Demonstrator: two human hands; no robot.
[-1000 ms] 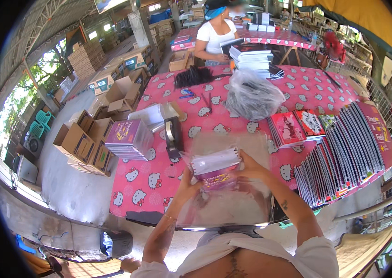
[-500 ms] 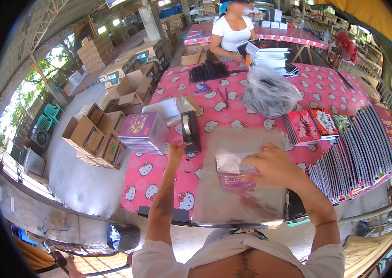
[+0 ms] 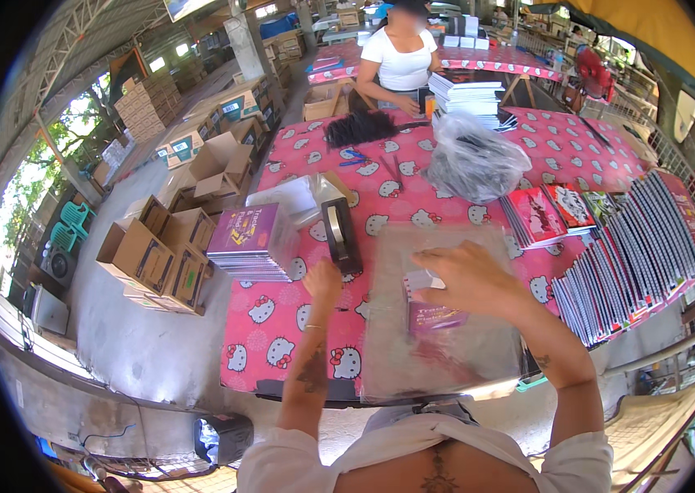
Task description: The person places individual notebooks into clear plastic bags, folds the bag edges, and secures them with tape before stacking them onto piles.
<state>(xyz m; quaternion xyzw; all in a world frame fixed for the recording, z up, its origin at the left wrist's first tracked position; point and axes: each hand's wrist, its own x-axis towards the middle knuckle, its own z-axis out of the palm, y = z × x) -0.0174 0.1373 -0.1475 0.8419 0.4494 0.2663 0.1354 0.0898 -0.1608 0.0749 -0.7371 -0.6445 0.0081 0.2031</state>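
Note:
My left hand (image 3: 323, 282) is closed beside the near end of a black tape dispenser (image 3: 341, 236); whatever its fingers may pinch is too small to make out. My right hand (image 3: 472, 281) is held over a small purple booklet (image 3: 436, 318), thumb and forefinger apart near a whitish patch at its top. The booklet is partly hidden by that hand. It rests at the middle of a greyish clear plastic sheet (image 3: 388, 361) at the table's near edge. Left of the dispenser stands a stack of purple books (image 3: 253, 234) with a shiny cover.
Spiral-bound notebooks (image 3: 635, 255) and red-covered books (image 3: 538, 215) line the right side of the pink table (image 3: 281, 308). A bundled plastic bag (image 3: 477, 160) lies farther back. Across the table stands a person (image 3: 401, 57) beside white books (image 3: 466, 100). Cardboard boxes (image 3: 154, 246) stand left.
My left hand has moved slightly nearer to me and its fingers look more curled. My right hand has shifted a little over the booklet. The view has tilted slightly.

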